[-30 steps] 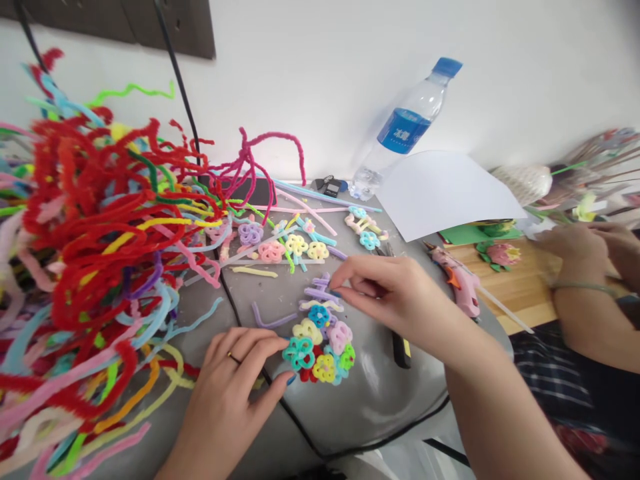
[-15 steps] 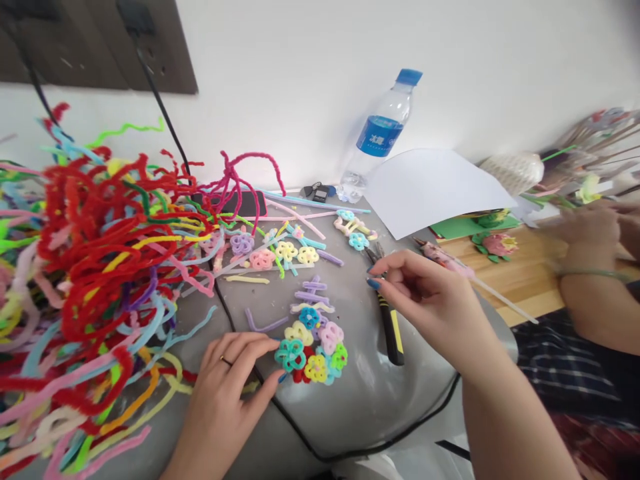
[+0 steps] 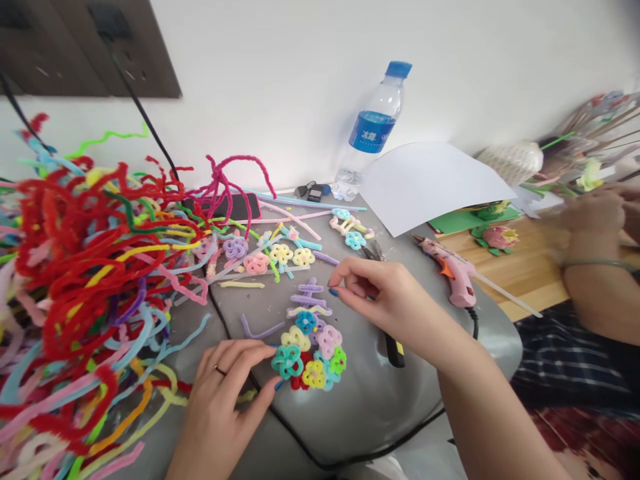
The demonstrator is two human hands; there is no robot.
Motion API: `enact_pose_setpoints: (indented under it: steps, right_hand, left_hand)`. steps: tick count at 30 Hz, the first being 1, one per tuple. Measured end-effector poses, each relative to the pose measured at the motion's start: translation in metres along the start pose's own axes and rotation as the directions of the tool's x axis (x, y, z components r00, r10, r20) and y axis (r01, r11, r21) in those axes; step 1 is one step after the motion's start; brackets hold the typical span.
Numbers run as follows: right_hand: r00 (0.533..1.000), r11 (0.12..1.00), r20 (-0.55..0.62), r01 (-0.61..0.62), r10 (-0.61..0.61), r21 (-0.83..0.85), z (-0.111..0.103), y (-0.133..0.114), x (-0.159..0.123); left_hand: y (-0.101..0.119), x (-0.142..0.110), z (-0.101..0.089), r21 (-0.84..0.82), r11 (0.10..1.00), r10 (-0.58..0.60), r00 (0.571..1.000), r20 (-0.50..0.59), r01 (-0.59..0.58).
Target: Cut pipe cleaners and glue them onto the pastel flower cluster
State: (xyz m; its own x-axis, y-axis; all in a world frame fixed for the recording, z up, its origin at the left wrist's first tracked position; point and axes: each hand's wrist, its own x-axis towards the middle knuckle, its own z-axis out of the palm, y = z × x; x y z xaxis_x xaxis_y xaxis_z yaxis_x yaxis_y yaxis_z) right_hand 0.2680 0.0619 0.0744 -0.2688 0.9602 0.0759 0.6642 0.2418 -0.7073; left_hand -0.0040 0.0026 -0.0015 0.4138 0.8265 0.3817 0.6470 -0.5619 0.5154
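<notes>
A ring of pipe-cleaner flowers point(image 3: 315, 375) in teal, yellow, pink, green and blue lies on the grey surface, with a ladder-like purple pipe-cleaner piece point(image 3: 309, 300) at its top. My left hand point(image 3: 227, 387) holds its left edge, thumb and fingertips on either side of the teal flower. Just right of the purple piece hovers my right hand point(image 3: 375, 287), thumb and forefinger pinched together; whatever is between them is too small to make out. Under my right hand, pliers point(image 3: 395, 350) with black and yellow handles are partly hidden. A bent purple pipe cleaner point(image 3: 263, 330) lies left of the ring.
Loose pipe cleaners point(image 3: 100, 267) are heaped at left. Behind stand finished flowers point(image 3: 280, 253), a phone point(image 3: 245, 208) and a water bottle point(image 3: 373, 127). A pink glue gun point(image 3: 457, 277) lies right; a black cable point(image 3: 300, 437) crosses the front. Another person's hand point(image 3: 595, 223) is at far right.
My right hand has moved left, from over the pliers toward the purple piece, uncovering the glue gun. My left hand stays at the flower ring. The view has shifted slightly.
</notes>
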Motion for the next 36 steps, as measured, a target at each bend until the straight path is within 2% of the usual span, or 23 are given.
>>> enact_pose_setpoints:
  steps: [3, 7, 14, 24, 36]
  right_hand:
    - [0.992, 0.993, 0.122, 0.057, -0.044, -0.104, 0.005, -0.008, 0.013]
    - [0.964, 0.98, 0.262, 0.091, -0.041, -0.179, 0.014, -0.019, 0.024]
    - [0.924, 0.968, 0.382, 0.113, -0.02, -0.224, 0.027, -0.029, 0.031]
    - [0.908, 0.948, 0.419, 0.122, 0.013, -0.293, 0.03, -0.032, 0.033]
    - [0.915, 0.931, 0.403, 0.17, -0.028, -0.323, 0.035, -0.03, 0.031]
  left_hand:
    - [0.001, 0.001, 0.001, -0.011, 1.0, -0.001, 1.0, -0.007, 0.001]
    - [0.001, 0.0, 0.001, -0.016, 1.0, -0.018, 1.0, -0.008, 0.018]
    - [0.002, -0.002, 0.003, -0.039, 0.999, -0.037, 0.999, -0.02, 0.037]
    - [0.003, -0.001, 0.001, -0.039, 0.999, -0.025, 1.0, -0.008, 0.025]
    - [0.004, 0.0, 0.001, -0.041, 0.999, -0.028, 0.999, -0.023, 0.027]
